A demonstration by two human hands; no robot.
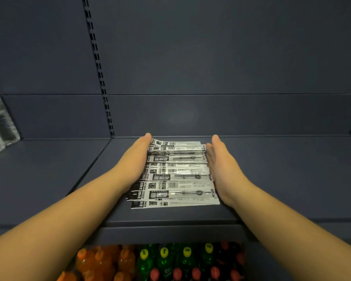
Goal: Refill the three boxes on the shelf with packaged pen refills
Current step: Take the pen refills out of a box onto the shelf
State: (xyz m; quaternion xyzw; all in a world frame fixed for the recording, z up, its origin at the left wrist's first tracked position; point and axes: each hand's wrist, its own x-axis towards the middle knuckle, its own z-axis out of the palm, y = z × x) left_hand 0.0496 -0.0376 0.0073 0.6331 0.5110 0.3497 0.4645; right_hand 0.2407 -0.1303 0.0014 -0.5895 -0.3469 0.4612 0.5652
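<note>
Left hand (134, 161) and right hand (224, 165), fingers straight, press flat against opposite ends of the packaged pen refills (176, 173) heaped near the shelf (170, 216) front edge; no boxes visible, so filling apparently not started.

Dim, even light is cast from above; centre detail is rendered sharply, while edges are bent and softened by wide-angle distortion.

A dark grey metal shelf (272, 179) carries a loose pile of flat white-and-black packaged pen refills (176, 175), lying between the straight fingers of both hands. Far left of the fingers sits a clear plastic-wrapped pack (0, 122).
</note>
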